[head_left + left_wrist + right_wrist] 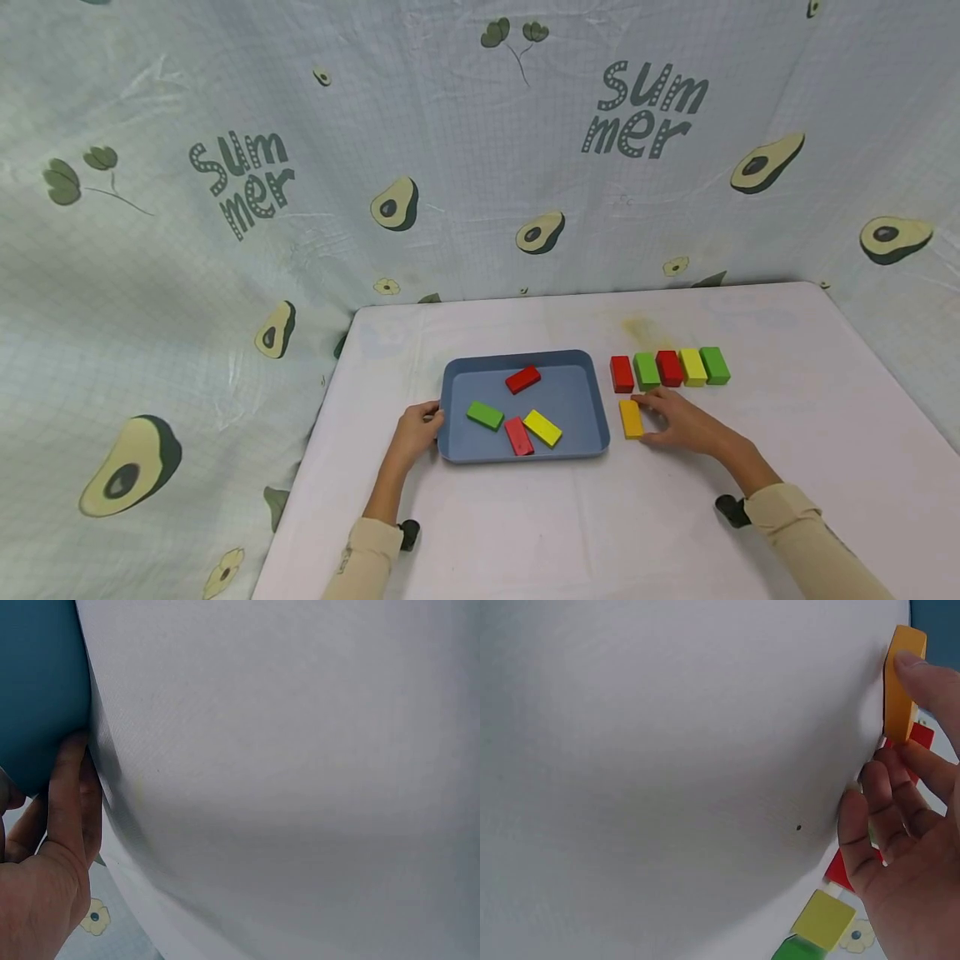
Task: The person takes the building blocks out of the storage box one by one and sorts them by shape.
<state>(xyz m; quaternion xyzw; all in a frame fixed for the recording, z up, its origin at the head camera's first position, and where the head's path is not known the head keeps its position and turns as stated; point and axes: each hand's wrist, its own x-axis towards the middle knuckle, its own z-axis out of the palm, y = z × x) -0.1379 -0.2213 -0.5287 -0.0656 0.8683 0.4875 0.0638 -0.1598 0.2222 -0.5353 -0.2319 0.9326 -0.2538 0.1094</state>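
A blue-grey tray (pixel 525 458) lies on the table with a few loose blocks inside: a red block (pixel 522 379), a green block (pixel 485 415), a second red block (pixel 519 437) and a yellow block (pixel 542 427). At its left side my left hand (pixel 417 433) holds the wall; the left wrist view shows fingers against the tray's outside (pixel 41 682). Right of the tray, my right hand (pixel 681 423) pinches an orange-yellow block (pixel 632 419) at its ends. In the right wrist view the thumb lies on this block (pixel 901 690), the index fingertip at its lower end.
Behind the orange-yellow block stands a row: red (pixel 622 375), green (pixel 647 372), red (pixel 669 368), yellow (pixel 692 367) and green blocks (pixel 715 366). A white cloth covers the table (pixel 510 533). A printed curtain (pixel 450 125) hangs along the back and left.
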